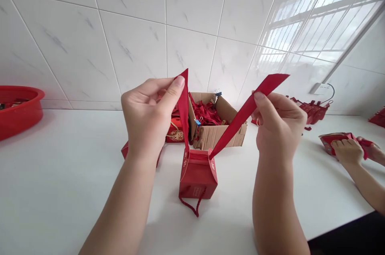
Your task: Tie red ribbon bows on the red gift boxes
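Note:
A small red gift box (198,177) stands upright on the white table, its dark red cord handle (192,208) drooping at the near side. One red ribbon (233,126) passes across the box's top, and both of its ends are raised. My left hand (152,112) pinches one end between thumb and fingers, above and left of the box. The other end is pinched by my right hand (275,116), up and to the right, with the ribbon's tip sticking out past the thumb. Both lengths look taut.
Behind the gift box sits a cardboard carton (222,136) of red ribbons, with binder clips on its edges. More red boxes (176,130) lie partly behind my left hand. A red basin (21,110) stands far left. At right, another person's hands (349,151) hold a red box.

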`<act>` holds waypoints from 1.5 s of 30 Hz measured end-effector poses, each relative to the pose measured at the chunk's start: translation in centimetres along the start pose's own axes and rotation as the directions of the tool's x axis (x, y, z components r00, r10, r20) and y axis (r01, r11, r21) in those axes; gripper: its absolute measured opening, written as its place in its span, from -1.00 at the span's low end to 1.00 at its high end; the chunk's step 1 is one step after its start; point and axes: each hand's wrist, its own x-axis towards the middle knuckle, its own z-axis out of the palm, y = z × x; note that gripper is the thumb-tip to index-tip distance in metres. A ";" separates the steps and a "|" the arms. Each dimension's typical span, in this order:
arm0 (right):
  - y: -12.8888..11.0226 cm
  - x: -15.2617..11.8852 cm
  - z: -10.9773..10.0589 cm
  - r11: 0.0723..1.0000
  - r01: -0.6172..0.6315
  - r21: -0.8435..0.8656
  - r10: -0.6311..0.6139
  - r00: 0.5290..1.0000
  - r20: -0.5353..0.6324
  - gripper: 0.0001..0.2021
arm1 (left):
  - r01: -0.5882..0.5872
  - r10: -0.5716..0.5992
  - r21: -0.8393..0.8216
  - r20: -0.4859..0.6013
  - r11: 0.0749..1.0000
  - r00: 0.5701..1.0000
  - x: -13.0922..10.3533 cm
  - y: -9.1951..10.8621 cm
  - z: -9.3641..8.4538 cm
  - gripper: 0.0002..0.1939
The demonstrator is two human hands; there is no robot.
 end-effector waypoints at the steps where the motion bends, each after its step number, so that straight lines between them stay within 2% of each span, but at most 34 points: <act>1: -0.1 -0.1 0.2 1.000 -0.008 0.020 0.008 1.000 -0.001 -0.82 | 0.001 -0.001 0.014 -0.011 1.000 1.000 -0.1 0.1 0.1 -0.88; 7: 0.1 -0.3 1.0 0.983 -0.103 0.153 0.087 0.990 0.110 -0.81 | 0.027 -0.026 0.007 -0.012 1.000 1.000 -0.4 0.3 1.0 -0.86; 11: 0.3 -0.6 1.4 0.972 -0.125 0.197 0.107 0.989 0.097 -0.79 | 0.026 -0.026 -0.083 0.005 0.996 1.000 -0.2 0.2 1.5 -0.84; 16: 0.5 -0.7 1.6 0.955 -0.119 0.271 0.077 0.984 0.160 -0.81 | 0.021 -0.026 -0.192 -0.028 0.981 0.999 0.5 0.4 2.1 -0.84; 21: 0.5 -0.6 1.6 0.937 -0.100 0.336 0.072 0.993 0.096 -0.87 | 0.026 -0.023 -0.257 0.014 0.966 1.000 1.0 0.7 2.5 -0.84; 25: 0.0 -0.5 1.3 0.936 -0.088 0.340 0.065 0.995 0.079 -0.88 | 0.026 -0.019 -0.229 0.029 0.973 0.999 0.7 1.0 2.0 -0.81; 28: -0.5 -0.6 1.1 0.940 -0.080 0.332 0.058 0.995 0.075 -0.88 | 0.022 -0.023 -0.199 -0.002 0.980 1.000 0.3 1.3 1.4 -0.81; 31: -0.9 -0.9 1.0 0.938 -0.080 0.337 0.060 0.996 0.068 -0.90 | -0.038 0.026 -0.228 -0.054 0.973 0.998 -0.3 1.7 1.1 -0.91; 34: -1.2 -1.1 1.0 0.940 -0.097 0.328 0.077 0.994 0.071 -0.91 | -0.071 0.058 -0.258 -0.056 0.964 0.997 -0.6 2.1 1.0 -0.95; 40: -1.5 -1.3 1.0 0.927 -0.130 0.352 0.103 0.990 0.094 -0.92 | 0.011 -0.008 -0.233 0.016 0.972 1.000 -0.7 2.4 1.3 -0.93; 45: -1.9 -1.7 1.0 0.907 -0.134 0.399 0.109 0.990 0.085 -0.96 | 0.053 -0.040 -0.298 0.048 0.953 0.998 -1.1 3.3 1.2 -0.97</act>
